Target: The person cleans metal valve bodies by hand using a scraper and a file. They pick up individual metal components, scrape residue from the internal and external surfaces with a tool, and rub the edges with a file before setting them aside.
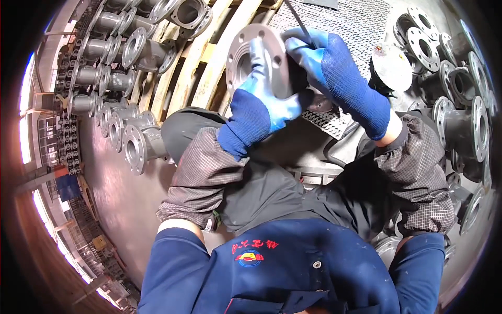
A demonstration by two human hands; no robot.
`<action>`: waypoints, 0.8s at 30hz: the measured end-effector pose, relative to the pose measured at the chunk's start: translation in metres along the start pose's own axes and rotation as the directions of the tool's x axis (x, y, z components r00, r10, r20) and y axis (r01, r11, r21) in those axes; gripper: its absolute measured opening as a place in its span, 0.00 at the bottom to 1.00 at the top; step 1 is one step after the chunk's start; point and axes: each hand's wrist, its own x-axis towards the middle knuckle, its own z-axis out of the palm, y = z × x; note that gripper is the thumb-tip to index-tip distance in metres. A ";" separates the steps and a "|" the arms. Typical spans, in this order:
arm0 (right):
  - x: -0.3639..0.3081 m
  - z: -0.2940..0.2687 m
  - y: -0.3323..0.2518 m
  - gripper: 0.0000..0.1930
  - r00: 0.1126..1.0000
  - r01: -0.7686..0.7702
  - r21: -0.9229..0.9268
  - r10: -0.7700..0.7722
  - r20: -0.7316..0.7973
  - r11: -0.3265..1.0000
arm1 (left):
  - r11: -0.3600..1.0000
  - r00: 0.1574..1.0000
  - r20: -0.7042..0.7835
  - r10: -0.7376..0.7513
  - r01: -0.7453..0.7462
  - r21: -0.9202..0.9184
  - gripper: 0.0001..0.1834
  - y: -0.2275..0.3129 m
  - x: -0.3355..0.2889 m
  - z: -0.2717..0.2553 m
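A grey metal flanged pipe fitting (pixel 279 58) is tilted up in front of me, its bolt-holed round face toward me. My left hand (pixel 264 99), in a blue and white coated glove, grips it from the near side. One finger lies stretched across the flange face, and the thumb reaches toward the fitting's lower right. My right hand (pixel 327 63), in a matching glove, is closed at the fitting's right side. A thin dark rod (pixel 297 18) runs from the top edge into its fingers. The far end of the fitting is hidden behind my hands.
Several grey flanged fittings (pixel 148 49) stand at the left beside a wooden pallet (pixel 183 83). More fittings (pixel 460 123) are piled at the right. A metal mesh sheet (pixel 361 23) lies ahead, with a round white-topped object (pixel 392 68) near its right edge.
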 end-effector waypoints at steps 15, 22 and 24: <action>-0.064 -0.048 0.085 0.19 0.777 -0.479 0.569 0.624 -0.078 0.668 | 0.614 0.950 0.264 -0.165 0.308 -0.726 0.48 -0.039 0.011 -0.004; -0.062 0.011 0.125 0.19 0.776 -0.550 0.481 0.630 -0.006 0.682 | 0.805 0.995 0.087 -0.051 0.093 -0.586 0.41 -0.066 0.029 0.006; -0.057 0.007 0.113 0.17 0.817 -0.504 0.468 0.576 -0.013 0.726 | 0.496 0.907 0.333 -0.258 0.421 -0.759 0.46 -0.056 0.033 -0.002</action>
